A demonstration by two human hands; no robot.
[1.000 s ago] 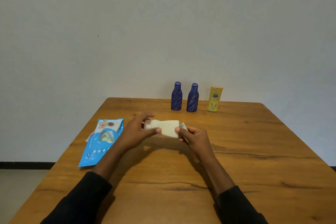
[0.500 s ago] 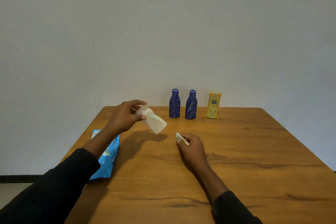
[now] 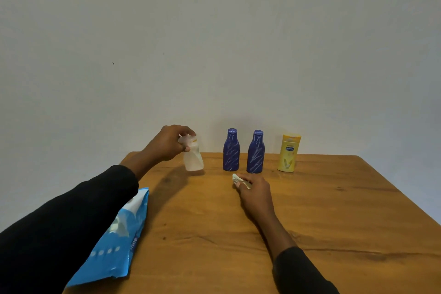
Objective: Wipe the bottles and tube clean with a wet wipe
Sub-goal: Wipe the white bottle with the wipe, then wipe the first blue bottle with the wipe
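Observation:
My left hand [image 3: 170, 142] grips a white bottle [image 3: 193, 157] by its top, holding it nearly upright at the table's far edge, left of the two blue bottles [image 3: 231, 153] [image 3: 255, 155]. A yellow tube [image 3: 289, 153] stands to their right. My right hand [image 3: 255, 192] rests on the table in front of the blue bottles, closed on a crumpled wet wipe [image 3: 239, 180].
A blue wet-wipe pack [image 3: 119, 236] lies at the table's left edge, partly under my left sleeve. The wooden table [image 3: 322, 210] ends at a plain white wall behind the bottles.
My left hand has carried the white bottle away from the right hand, up and to the far edge beside the blue bottles, turning it upright. The right hand stayed on the table with the wipe.

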